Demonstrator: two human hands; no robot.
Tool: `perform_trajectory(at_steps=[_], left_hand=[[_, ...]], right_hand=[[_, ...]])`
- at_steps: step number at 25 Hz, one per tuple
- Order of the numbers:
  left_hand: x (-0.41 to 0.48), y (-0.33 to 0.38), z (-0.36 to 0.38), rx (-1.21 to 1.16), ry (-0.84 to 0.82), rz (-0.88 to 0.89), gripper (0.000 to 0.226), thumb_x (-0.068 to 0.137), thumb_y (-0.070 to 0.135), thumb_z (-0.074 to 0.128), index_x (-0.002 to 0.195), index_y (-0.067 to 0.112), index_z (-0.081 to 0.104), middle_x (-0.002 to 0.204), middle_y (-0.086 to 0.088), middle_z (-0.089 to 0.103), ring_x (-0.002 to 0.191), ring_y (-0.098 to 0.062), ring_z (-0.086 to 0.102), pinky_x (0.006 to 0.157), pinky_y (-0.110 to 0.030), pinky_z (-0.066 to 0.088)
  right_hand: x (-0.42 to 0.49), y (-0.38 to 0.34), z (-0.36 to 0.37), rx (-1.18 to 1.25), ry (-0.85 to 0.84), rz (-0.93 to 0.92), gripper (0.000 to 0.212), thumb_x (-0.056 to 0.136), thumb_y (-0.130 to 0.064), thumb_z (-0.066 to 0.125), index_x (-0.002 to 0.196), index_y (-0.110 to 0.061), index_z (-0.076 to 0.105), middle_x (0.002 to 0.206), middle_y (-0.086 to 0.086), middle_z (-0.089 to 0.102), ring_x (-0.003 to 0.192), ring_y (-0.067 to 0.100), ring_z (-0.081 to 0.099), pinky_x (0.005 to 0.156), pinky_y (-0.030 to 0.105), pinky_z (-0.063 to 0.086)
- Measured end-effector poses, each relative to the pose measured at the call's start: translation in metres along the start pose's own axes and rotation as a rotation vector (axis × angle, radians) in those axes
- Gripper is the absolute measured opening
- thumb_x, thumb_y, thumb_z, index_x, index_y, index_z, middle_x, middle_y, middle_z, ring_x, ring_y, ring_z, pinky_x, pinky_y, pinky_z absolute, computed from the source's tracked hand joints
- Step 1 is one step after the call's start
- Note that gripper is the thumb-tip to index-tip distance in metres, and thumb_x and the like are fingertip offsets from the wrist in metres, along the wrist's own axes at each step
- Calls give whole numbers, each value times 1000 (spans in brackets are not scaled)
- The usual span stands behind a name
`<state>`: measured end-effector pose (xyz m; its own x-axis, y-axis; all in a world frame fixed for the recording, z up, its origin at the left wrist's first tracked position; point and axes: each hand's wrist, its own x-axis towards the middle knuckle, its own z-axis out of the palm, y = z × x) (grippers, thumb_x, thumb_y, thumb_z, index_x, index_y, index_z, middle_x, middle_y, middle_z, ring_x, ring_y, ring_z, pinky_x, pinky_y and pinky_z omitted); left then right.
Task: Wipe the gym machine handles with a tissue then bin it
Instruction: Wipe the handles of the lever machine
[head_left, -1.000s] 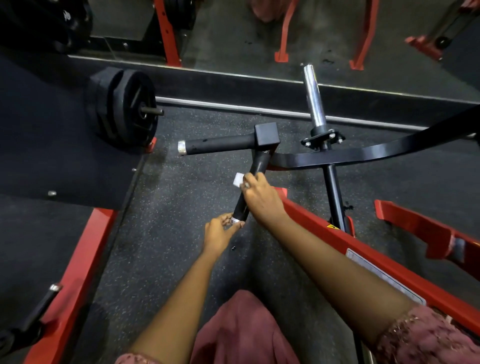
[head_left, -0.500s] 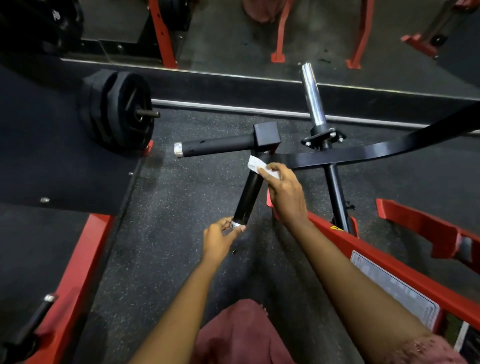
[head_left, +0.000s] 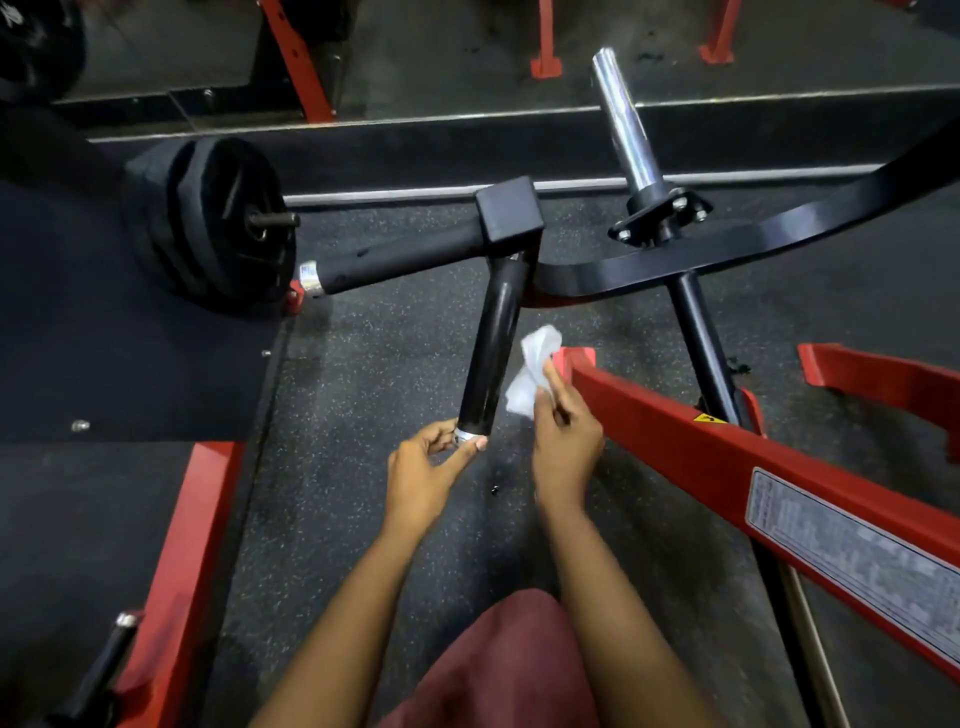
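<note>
From where I stand, no word can be read. A grey instruction plate (head_left: 852, 551) sits on the red frame beam (head_left: 649, 415) near its right end, with print too blurred to make out. Further up that beam is a small yellow warning sticker (head_left: 705, 419) with an illegible black mark. The silver end cap (head_left: 310, 272) of the side handle (head_left: 395, 260) bears a faint label, too small to read.

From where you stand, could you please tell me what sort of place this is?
Most likely a gym: black round weight plates on a peg, a shiny chrome loading post, a red steel machine frame, and speckled black rubber flooring.
</note>
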<state>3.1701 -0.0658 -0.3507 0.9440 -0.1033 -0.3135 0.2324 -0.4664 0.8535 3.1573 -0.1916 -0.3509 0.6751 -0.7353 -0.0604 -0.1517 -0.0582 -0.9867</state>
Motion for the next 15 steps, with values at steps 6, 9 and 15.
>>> perform_trajectory(at_steps=[6,9,15], left_hand=[[2,0,-2,5,-15,12,21,74,25,75,92,20,67,84,8,69,81,1,63,75,-7,46],[4,2,-5,12,-55,27,14,74,24,75,86,25,66,84,8,70,84,-4,65,80,-15,48],[4,-1,-5,-34,-56,-6,22,74,24,75,93,18,67,87,4,71,83,-6,65,80,-14,49]], right_hand=[[20,-9,34,111,-52,66,51,83,11,43,122,-20,57,66,-9,60,52,0,29,53,17,29],[-17,14,26,114,-64,165,51,84,10,45,121,-23,57,104,6,67,62,5,43,60,20,38],[-13,4,26,112,-55,144,53,84,11,44,121,-25,52,84,-14,62,48,-3,36,53,15,31]])
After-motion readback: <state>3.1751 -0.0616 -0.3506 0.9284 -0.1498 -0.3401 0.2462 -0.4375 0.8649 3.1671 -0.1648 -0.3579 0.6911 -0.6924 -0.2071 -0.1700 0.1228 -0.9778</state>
